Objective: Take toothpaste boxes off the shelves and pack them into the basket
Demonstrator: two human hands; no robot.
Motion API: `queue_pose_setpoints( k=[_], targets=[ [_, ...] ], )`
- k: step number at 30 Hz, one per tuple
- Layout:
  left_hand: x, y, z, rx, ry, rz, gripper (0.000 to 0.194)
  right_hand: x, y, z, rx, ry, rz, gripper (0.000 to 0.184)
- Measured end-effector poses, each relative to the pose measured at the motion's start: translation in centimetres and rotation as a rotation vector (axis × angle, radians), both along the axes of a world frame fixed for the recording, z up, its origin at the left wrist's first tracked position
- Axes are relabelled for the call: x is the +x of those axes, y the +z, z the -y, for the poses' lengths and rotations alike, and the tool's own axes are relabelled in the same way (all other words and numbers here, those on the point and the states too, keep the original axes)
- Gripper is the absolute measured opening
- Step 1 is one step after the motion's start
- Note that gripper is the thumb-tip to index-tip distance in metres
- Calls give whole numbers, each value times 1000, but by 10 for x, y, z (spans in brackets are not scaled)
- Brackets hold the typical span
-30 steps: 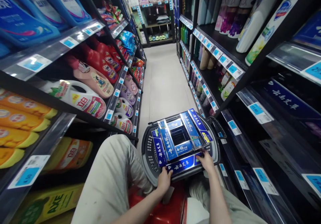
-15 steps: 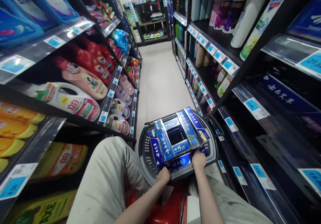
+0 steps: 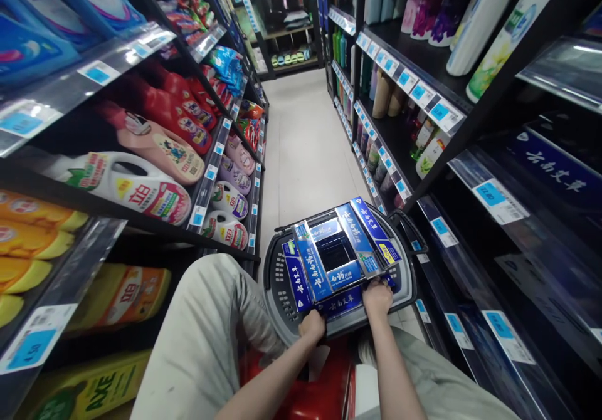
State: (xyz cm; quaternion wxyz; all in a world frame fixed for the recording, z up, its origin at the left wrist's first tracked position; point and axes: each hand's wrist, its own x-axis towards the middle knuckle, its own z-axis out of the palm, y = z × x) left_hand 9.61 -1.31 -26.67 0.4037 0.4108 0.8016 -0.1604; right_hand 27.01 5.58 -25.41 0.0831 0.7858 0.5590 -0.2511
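A grey shopping basket (image 3: 345,327) with a black rim is tilted between my knees. My left hand (image 3: 312,326) is closed round its near rim, left of the middle. Further right, my right hand (image 3: 377,298) is curled over the near edge, close against the boxes; its fingertips are hidden. Light blue toothpaste boxes (image 3: 311,263) are stacked in a square around a dark hollow on top of the basket. Dark blue boxes (image 3: 376,229) lie along the outer sides, and another dark blue box (image 3: 341,304) lies between my hands.
Detergent bottles (image 3: 145,188) fill the left shelves, close to my knee. On the right, shelves hold spray cans (image 3: 480,22) and more dark blue boxes (image 3: 555,163). Tiled floor (image 3: 305,131) runs down the aisle to a far rack (image 3: 291,31). Something red (image 3: 315,388) lies beneath me.
The view has shifted slightly, so the basket and both hands appear a little further right. Both hands keep their places on the basket, and the boxes look unchanged.
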Motion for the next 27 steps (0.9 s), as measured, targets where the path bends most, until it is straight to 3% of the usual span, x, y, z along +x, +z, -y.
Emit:
queue_pose_setpoints(
  k=[13, 20, 27],
  targets=[
    [10, -3, 8, -9, 34, -23, 39, 4, -11, 8, 247, -5, 168, 43],
    [6, -15, 4, -78, 44, 35, 42, 0, -26, 17, 260, 150, 198, 36],
    [-1, -30, 0, -102, 37, 91, 42, -7, -23, 21, 240, 189, 227, 38]
  ],
)
